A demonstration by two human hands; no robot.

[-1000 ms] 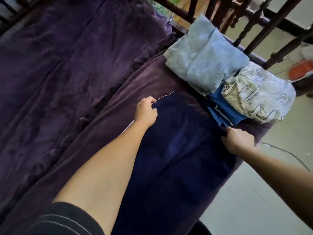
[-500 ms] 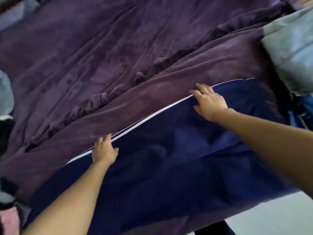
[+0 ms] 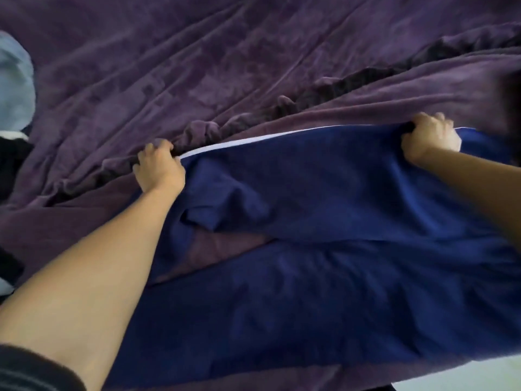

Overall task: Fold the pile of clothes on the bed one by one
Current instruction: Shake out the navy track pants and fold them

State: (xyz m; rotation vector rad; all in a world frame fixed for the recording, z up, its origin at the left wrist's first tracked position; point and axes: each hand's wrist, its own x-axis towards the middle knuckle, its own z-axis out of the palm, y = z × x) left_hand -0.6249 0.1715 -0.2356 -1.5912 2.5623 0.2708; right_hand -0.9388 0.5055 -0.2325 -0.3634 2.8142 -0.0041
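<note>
Both the left hand [image 3: 159,170] and right hand [image 3: 430,139] grip the rumpled, seemingly white-edged navy garment [image 3: 324,235].

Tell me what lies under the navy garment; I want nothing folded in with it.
The purple blanket lies under the navy garment, showing in a gap near the left hand, which grips its white-trimmed edge. Anything else beneath the cloth is covered.

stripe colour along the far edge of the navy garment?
White, a thin stripe on the navy garment, running between the two hands; head view.
</note>
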